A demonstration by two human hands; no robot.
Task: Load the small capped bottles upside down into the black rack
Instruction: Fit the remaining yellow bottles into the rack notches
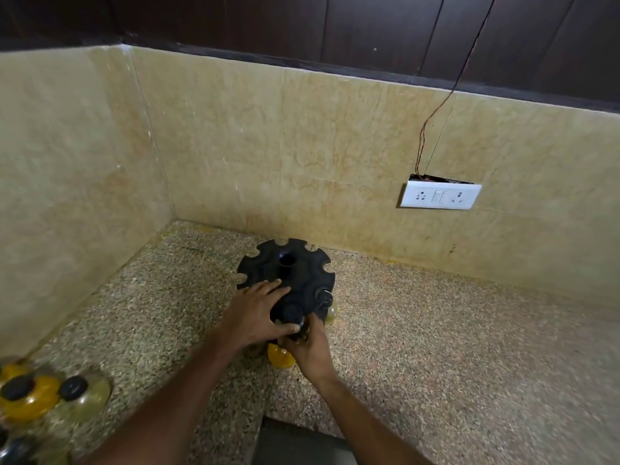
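Observation:
The black rack [303,268] is a round disc with notches around its rim and a centre tube, standing on the speckled counter near the corner. My left hand [255,313] lies over its near left side, fingers on top and thumb at the edge. A small bottle with a black cap [292,312] sits at the rack's near rim, and my right hand [312,350] grips it from below. A yellow-filled bottle [281,357] shows under my hands. Another capped bottle [327,302] hangs in a notch on the right.
Several loose bottles [40,394] with black caps and yellow contents stand blurred at the bottom left of the counter [453,330]. Tiled walls close the corner behind and to the left. A white socket plate [440,196] with dangling wires is on the back wall.

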